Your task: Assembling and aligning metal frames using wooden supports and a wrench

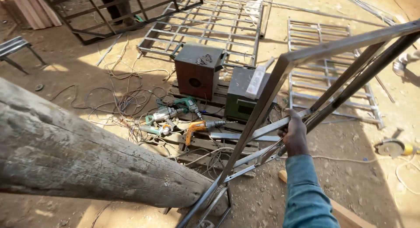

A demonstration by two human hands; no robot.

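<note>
A thick, weathered grey wooden log (pixel 87 158) lay closest to the viewer, slanting across the lower left, well to the left of the fingers. The right hand (pixel 294 134), reaching out of a teal denim sleeve (pixel 306 193), had its fingers curled tight around a slanted bar of the grey welded steel frame (pixel 280 75), whose long bars rose up and to the right of the grip and ran down to the dirt below it. The left hand was out of sight. Just left of the fingers, an orange electric drill (pixel 199 126) lay on a wooden pallet (pixel 205 145), with a green drill (pixel 186 104) and a grey drill (pixel 162 115) farther left among tangled cables (pixel 124 99). Beyond the fingers stood a dark green metal box (pixel 240 99) and a brown metal box (pixel 197 73). Well to the right, a yellow-handled angle grinder (pixel 393 148) rested on the sandy ground (pixel 350 140), and flat steel window grilles (pixel 210 22) lay farther off.
</note>
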